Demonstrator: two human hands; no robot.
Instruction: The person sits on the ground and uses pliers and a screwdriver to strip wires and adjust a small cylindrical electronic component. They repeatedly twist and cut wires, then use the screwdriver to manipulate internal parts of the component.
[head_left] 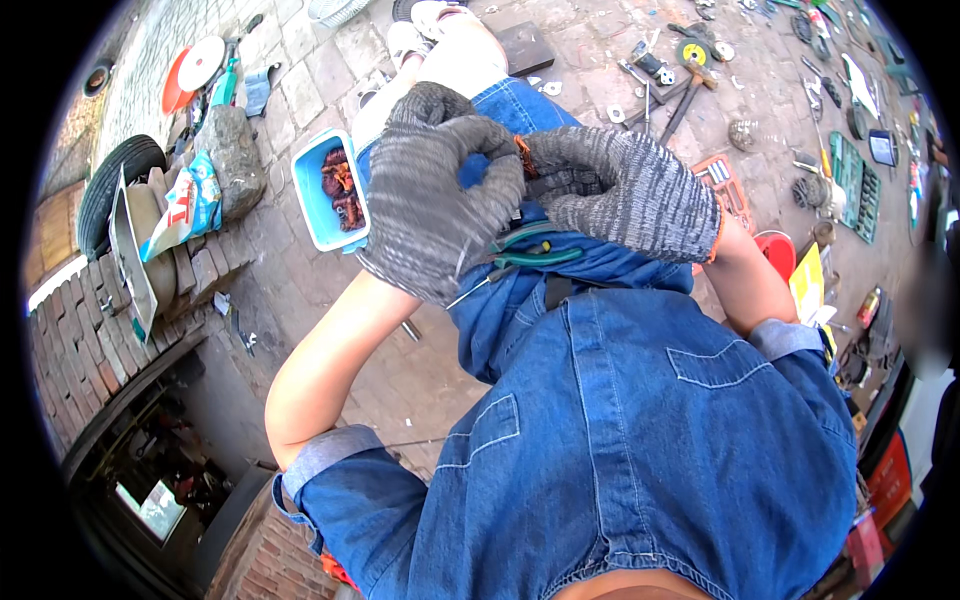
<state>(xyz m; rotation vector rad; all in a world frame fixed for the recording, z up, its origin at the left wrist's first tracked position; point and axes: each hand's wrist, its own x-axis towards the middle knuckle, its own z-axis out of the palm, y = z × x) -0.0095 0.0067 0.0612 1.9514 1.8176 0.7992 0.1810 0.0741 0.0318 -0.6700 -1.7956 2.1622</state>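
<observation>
My left hand (440,190), in a grey knitted glove with some motion blur, is curled closed over my lap. My right hand (620,190), gloved alike with an orange cuff, has its fingers bent together beside it. Between their fingertips shows a small orange-brown piece (524,154), mostly hidden, too small to name. Pliers with green handles (530,256) lie on the blue denim (480,330) just below my hands. A light blue plastic tub (308,200) holding reddish-brown metal-looking parts (340,188) stands to the left of my left hand.
Paving holds scattered tools, including a hammer (688,90), an open green socket case (860,200), an orange case (722,180) and a red bucket (776,256). At left are a tyre (108,180), a stone block (232,160), a brick edge (90,340) and a darker recess (220,410).
</observation>
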